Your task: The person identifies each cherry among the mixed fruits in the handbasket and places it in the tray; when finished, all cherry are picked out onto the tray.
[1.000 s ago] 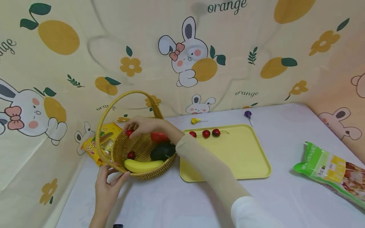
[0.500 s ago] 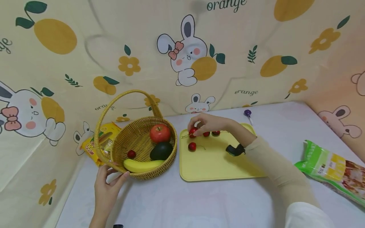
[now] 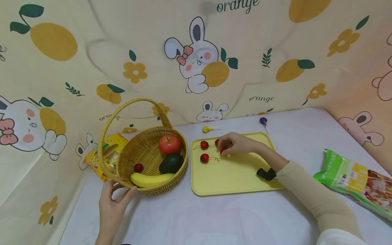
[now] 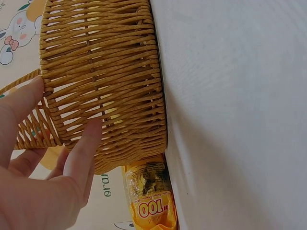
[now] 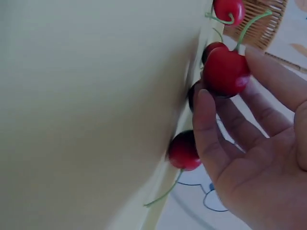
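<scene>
My left hand (image 3: 114, 200) holds the near left rim of the yellow wicker basket (image 4: 103, 72), thumb on the rim and fingers against its side. Inside lie an apple (image 3: 169, 144), a dark green avocado (image 3: 171, 164), a banana (image 3: 152, 180) and one cherry (image 3: 138, 167). Over the yellow tray (image 3: 226, 180), my right hand (image 3: 235, 143) pinches a cherry (image 5: 226, 72) between thumb and fingers, its green stem pointing up. Two more cherries sit at the tray's left, the farther one (image 3: 204, 145) and the nearer one (image 3: 204, 158). Another cherry (image 5: 184, 151) is hidden by my hand in the head view.
Behind the tray lie a yellow lollipop (image 3: 207, 129) and a purple lollipop (image 3: 263, 120). A green food bag (image 3: 352, 178) is at the right edge. One yellow packet (image 3: 107, 154) leans behind the basket's left side, against the patterned backdrop.
My right hand has left the basket for the tray's back left, then shifted right along the tray, where it now holds a cherry. My left hand stays on the basket.
</scene>
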Action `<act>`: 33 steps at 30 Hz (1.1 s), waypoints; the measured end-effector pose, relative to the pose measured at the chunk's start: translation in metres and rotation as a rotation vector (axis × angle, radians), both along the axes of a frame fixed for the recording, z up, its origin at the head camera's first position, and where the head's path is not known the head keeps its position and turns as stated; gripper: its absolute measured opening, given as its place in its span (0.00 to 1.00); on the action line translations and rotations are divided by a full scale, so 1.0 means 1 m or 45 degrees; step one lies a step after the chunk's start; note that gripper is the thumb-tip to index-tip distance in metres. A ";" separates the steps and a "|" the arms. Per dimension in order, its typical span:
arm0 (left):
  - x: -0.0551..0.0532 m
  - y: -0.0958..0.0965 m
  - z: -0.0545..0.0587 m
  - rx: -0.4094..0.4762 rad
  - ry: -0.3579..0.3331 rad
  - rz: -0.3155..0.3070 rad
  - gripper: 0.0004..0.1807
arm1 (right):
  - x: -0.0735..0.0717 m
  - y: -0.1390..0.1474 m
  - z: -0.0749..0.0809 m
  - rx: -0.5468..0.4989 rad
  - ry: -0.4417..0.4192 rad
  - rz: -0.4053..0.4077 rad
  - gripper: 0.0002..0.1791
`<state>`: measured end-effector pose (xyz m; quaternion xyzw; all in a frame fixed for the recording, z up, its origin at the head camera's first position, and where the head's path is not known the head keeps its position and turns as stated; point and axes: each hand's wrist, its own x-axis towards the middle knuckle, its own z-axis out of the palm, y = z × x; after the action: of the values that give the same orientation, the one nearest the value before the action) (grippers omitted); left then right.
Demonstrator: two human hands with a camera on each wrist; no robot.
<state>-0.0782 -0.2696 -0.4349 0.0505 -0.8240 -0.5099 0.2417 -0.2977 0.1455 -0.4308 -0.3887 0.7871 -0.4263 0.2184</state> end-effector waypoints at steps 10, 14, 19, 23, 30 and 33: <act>0.001 0.000 -0.001 0.006 -0.038 0.020 0.27 | 0.009 -0.007 -0.003 0.104 0.083 -0.103 0.12; -0.001 -0.002 -0.002 0.003 -0.044 0.023 0.25 | 0.011 -0.007 -0.001 0.141 0.124 -0.126 0.10; -0.001 -0.001 -0.002 0.010 -0.043 0.021 0.25 | 0.012 -0.007 -0.001 0.181 0.175 -0.180 0.09; 0.000 0.000 -0.001 0.008 -0.046 0.020 0.27 | 0.012 -0.008 -0.001 0.202 0.184 -0.202 0.10; 0.001 0.001 0.000 0.011 -0.046 0.021 0.28 | 0.016 -0.007 0.001 0.228 0.226 -0.157 0.12; 0.001 0.001 0.000 0.007 -0.047 0.020 0.28 | 0.016 -0.006 0.005 0.250 0.225 -0.162 0.13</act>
<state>-0.0774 -0.2687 -0.4352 0.0672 -0.8266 -0.5092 0.2302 -0.2816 0.1399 -0.4255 -0.3508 0.8643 -0.3242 0.1576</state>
